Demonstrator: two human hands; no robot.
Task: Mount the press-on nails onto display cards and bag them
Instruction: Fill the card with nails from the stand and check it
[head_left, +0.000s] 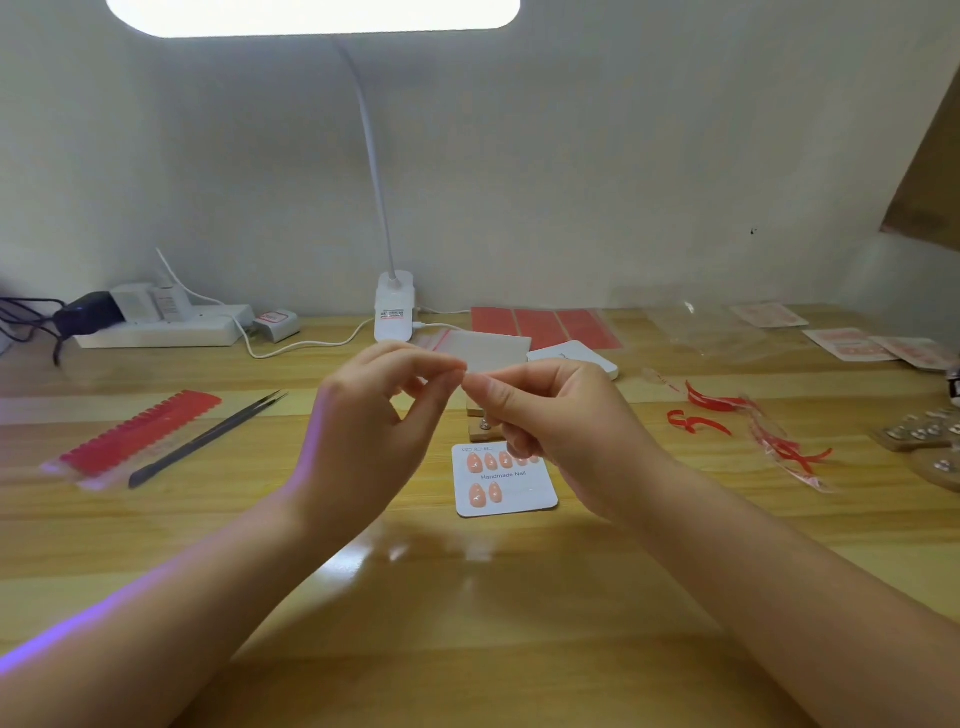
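The display card (506, 480) lies on the table (467, 597), in the middle, with nails on it in two rows. Both hands are raised above the card, the left hand (374, 436) to the left and the right hand (561, 426) to the right, their fingertips meeting. Left of the card lie the tweezers (208, 439), and further left a strip of nail tips (135, 439). Behind the hands stands the lamp base (394, 306). The power strip (161, 325) lies at the far left, against the wall. Curled backing strips (748, 426) lie on the right.

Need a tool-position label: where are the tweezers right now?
The tweezers lie untouched on the table, left of the left hand, just right of the red strip.
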